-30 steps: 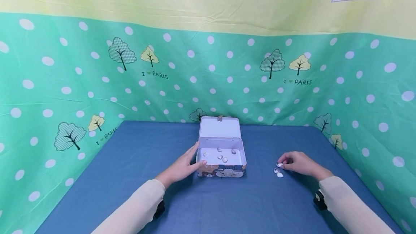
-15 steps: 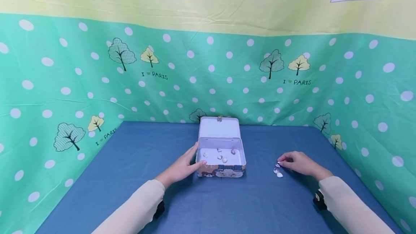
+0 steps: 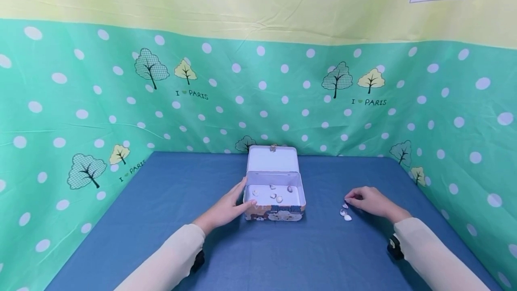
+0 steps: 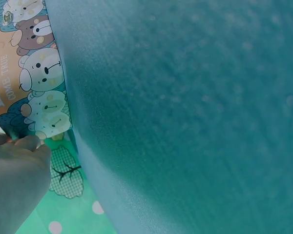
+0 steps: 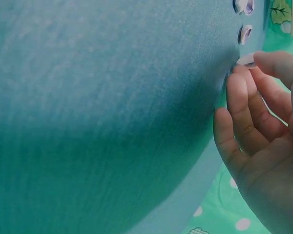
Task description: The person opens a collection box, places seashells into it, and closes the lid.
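Note:
An open tin box (image 3: 274,212) with bears printed on its side stands at the table's middle, its lid (image 3: 272,158) raised at the back. My left hand (image 3: 226,208) holds its left front corner, thumb at the front rim and fingers along the left side. Several seashells (image 3: 279,199) lie scattered on the white floor of the box. To the right, my right hand (image 3: 369,200) pinches a seashell (image 5: 246,60) between thumb and fingertips, close over the cloth. Three more shells (image 3: 348,218) lie in a small group just beside those fingertips.
A dark blue cloth (image 3: 173,183) covers the table. Behind it and at both sides hangs a green and yellow curtain (image 3: 226,89) with dots and trees, and the raised lid stands close to it. A dark wrist camera (image 3: 395,248) sits under the right sleeve.
Fingers of my right hand have closed on one shell and drawn it slightly back from the others. My left hand has stayed on the tin box.

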The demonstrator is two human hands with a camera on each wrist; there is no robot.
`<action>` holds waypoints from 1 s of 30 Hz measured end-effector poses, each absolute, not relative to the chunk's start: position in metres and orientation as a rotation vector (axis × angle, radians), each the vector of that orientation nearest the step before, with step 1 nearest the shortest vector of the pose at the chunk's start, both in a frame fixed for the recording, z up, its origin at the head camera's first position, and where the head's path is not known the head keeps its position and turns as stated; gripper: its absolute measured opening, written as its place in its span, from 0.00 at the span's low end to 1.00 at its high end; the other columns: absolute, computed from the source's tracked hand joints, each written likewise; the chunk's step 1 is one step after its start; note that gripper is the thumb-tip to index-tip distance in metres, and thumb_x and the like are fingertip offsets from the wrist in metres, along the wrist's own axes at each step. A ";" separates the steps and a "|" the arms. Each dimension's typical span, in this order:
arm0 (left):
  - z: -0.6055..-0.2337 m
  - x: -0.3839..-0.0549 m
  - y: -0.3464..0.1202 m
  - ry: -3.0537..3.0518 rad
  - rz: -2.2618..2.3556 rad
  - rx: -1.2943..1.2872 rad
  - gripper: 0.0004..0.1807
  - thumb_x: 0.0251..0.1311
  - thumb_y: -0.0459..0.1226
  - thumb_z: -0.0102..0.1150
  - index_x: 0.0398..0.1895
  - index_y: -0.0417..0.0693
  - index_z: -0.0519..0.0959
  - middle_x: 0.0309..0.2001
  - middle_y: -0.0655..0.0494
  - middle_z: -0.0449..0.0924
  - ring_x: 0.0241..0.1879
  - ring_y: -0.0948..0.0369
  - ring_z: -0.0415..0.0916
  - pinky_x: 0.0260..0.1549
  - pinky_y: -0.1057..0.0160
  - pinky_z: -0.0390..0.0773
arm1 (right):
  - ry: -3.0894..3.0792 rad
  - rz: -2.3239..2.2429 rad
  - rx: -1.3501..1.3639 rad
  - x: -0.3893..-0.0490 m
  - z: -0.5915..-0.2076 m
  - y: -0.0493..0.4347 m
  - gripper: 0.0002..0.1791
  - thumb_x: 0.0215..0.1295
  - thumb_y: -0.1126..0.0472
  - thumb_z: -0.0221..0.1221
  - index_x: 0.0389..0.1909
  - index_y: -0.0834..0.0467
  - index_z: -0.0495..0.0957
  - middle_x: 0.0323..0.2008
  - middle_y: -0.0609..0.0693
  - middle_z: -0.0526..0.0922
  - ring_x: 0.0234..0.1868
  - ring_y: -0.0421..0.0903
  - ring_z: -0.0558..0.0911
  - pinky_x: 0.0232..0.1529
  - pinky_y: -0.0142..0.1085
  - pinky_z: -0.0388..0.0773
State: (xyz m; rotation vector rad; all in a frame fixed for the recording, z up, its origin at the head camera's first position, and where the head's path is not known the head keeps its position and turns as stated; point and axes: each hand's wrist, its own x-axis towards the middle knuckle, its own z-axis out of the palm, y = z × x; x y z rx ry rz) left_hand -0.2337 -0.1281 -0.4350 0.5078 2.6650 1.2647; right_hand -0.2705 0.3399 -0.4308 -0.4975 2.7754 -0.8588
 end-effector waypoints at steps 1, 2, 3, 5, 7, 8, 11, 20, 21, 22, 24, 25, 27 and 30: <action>-0.435 -0.234 -0.128 2.662 1.267 0.507 0.50 0.67 0.62 0.55 0.82 0.56 0.42 0.80 0.51 0.42 0.77 0.49 0.42 0.70 0.40 0.53 | 2.776 -0.862 -0.478 -0.271 -0.431 0.339 0.11 0.73 0.58 0.59 0.46 0.60 0.85 0.33 0.47 0.82 0.28 0.44 0.75 0.27 0.35 0.73; -0.435 -0.233 -0.128 2.660 1.267 0.504 0.50 0.67 0.62 0.55 0.82 0.56 0.42 0.80 0.52 0.42 0.77 0.49 0.42 0.70 0.40 0.52 | 2.782 -0.861 -0.466 -0.271 -0.430 0.339 0.11 0.73 0.58 0.60 0.46 0.60 0.85 0.32 0.46 0.81 0.28 0.44 0.75 0.27 0.35 0.73; -0.435 -0.233 -0.128 2.660 1.269 0.503 0.50 0.67 0.62 0.55 0.82 0.56 0.42 0.80 0.51 0.42 0.77 0.49 0.43 0.70 0.40 0.53 | 2.789 -0.861 -0.452 -0.272 -0.430 0.339 0.10 0.73 0.58 0.60 0.46 0.59 0.85 0.32 0.47 0.81 0.28 0.44 0.75 0.27 0.35 0.73; -0.434 -0.233 -0.128 2.656 1.274 0.500 0.50 0.67 0.61 0.55 0.82 0.56 0.42 0.80 0.52 0.42 0.77 0.49 0.42 0.70 0.40 0.53 | 2.811 -0.849 -0.439 -0.272 -0.429 0.338 0.10 0.72 0.59 0.60 0.45 0.59 0.85 0.32 0.47 0.81 0.30 0.45 0.75 0.29 0.36 0.73; -0.434 -0.232 -0.128 2.658 1.274 0.498 0.50 0.67 0.61 0.56 0.82 0.56 0.42 0.80 0.52 0.42 0.77 0.49 0.43 0.70 0.40 0.53 | 2.836 -0.833 -0.466 -0.272 -0.428 0.337 0.10 0.72 0.59 0.60 0.45 0.59 0.85 0.36 0.49 0.83 0.33 0.45 0.76 0.33 0.39 0.75; -0.433 -0.232 -0.128 2.659 1.273 0.497 0.50 0.67 0.60 0.56 0.82 0.56 0.42 0.80 0.52 0.42 0.77 0.49 0.43 0.70 0.40 0.53 | 2.845 -0.827 -0.479 -0.272 -0.427 0.337 0.09 0.72 0.60 0.60 0.45 0.59 0.85 0.37 0.50 0.83 0.35 0.45 0.77 0.35 0.40 0.76; -0.432 -0.232 -0.128 2.660 1.267 0.496 0.49 0.68 0.59 0.56 0.82 0.56 0.42 0.80 0.51 0.42 0.77 0.49 0.42 0.70 0.40 0.52 | 2.862 -0.805 -0.517 -0.271 -0.427 0.336 0.09 0.71 0.60 0.61 0.45 0.60 0.85 0.42 0.51 0.85 0.39 0.45 0.78 0.40 0.44 0.77; -0.434 -0.232 -0.128 2.668 1.258 0.500 0.50 0.67 0.62 0.55 0.82 0.55 0.42 0.80 0.50 0.42 0.77 0.49 0.42 0.70 0.40 0.52 | 2.847 -0.807 -0.519 -0.277 -0.433 0.330 0.10 0.67 0.60 0.65 0.45 0.60 0.85 0.31 0.45 0.79 0.32 0.44 0.74 0.32 0.36 0.72; -0.434 -0.232 -0.128 2.668 1.259 0.502 0.51 0.67 0.62 0.55 0.82 0.55 0.42 0.80 0.49 0.42 0.77 0.49 0.42 0.70 0.40 0.52 | 2.851 -0.801 -0.521 -0.277 -0.434 0.330 0.09 0.67 0.60 0.65 0.45 0.60 0.85 0.31 0.45 0.78 0.31 0.43 0.74 0.32 0.36 0.72; -0.435 -0.233 -0.128 2.669 1.259 0.505 0.51 0.67 0.62 0.55 0.82 0.55 0.42 0.80 0.49 0.42 0.77 0.49 0.42 0.70 0.41 0.52 | 2.854 -0.796 -0.521 -0.278 -0.434 0.329 0.09 0.67 0.61 0.65 0.44 0.60 0.85 0.31 0.45 0.78 0.31 0.43 0.74 0.31 0.36 0.72; -0.436 -0.233 -0.128 2.669 1.260 0.508 0.51 0.67 0.62 0.55 0.82 0.56 0.42 0.80 0.50 0.42 0.77 0.49 0.42 0.70 0.41 0.52 | 2.857 -0.795 -0.515 -0.278 -0.434 0.328 0.09 0.66 0.62 0.65 0.44 0.60 0.85 0.31 0.45 0.78 0.31 0.44 0.74 0.31 0.36 0.72; -0.436 -0.233 -0.128 2.668 1.262 0.509 0.51 0.67 0.62 0.55 0.82 0.55 0.42 0.80 0.49 0.42 0.77 0.49 0.42 0.70 0.41 0.52 | 2.859 -0.793 -0.514 -0.279 -0.434 0.328 0.09 0.66 0.62 0.65 0.44 0.60 0.85 0.31 0.45 0.78 0.31 0.44 0.74 0.31 0.36 0.72; -0.436 -0.233 -0.129 2.666 1.264 0.510 0.51 0.67 0.62 0.55 0.82 0.56 0.41 0.80 0.49 0.42 0.77 0.49 0.42 0.70 0.41 0.52 | 2.863 -0.786 -0.521 -0.279 -0.434 0.327 0.08 0.67 0.62 0.65 0.43 0.61 0.85 0.31 0.45 0.79 0.31 0.43 0.74 0.31 0.37 0.72; -0.436 -0.234 -0.129 2.664 1.266 0.508 0.50 0.67 0.62 0.55 0.82 0.56 0.41 0.80 0.49 0.42 0.77 0.49 0.42 0.70 0.41 0.52 | 2.874 -0.770 -0.539 -0.280 -0.433 0.326 0.07 0.66 0.63 0.65 0.42 0.61 0.85 0.30 0.45 0.79 0.31 0.42 0.74 0.31 0.36 0.73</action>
